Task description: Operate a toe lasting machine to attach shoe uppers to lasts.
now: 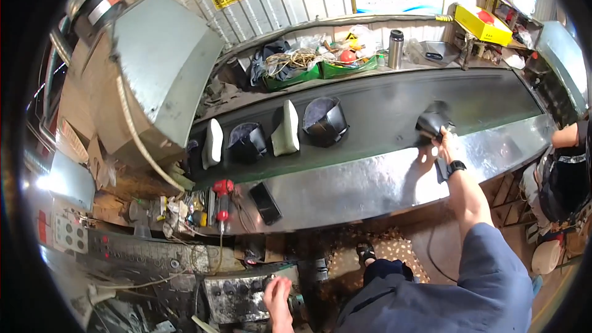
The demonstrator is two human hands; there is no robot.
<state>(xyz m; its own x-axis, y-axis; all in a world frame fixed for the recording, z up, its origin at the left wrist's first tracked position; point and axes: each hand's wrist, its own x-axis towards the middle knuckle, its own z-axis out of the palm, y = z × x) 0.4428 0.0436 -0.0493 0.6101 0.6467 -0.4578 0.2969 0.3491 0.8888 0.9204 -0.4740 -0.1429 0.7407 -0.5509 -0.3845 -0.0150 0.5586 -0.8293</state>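
The right hand [445,142] reaches across the shiny sheet-metal counter [370,179] to the dark conveyor belt [382,111], fingers wrapped around a black moulded shoe part [431,122] at the belt's near edge. Further left on the belt stand two more black shoe parts [325,121] [247,142], and two pale upright soles [287,129] [213,143], well apart from the grasp. The left hand [277,299] rests low on a grey metal machine housing [237,296], fingers loosely curled, holding nothing visible; a black flat phone-like slab [266,202] lies on the counter.
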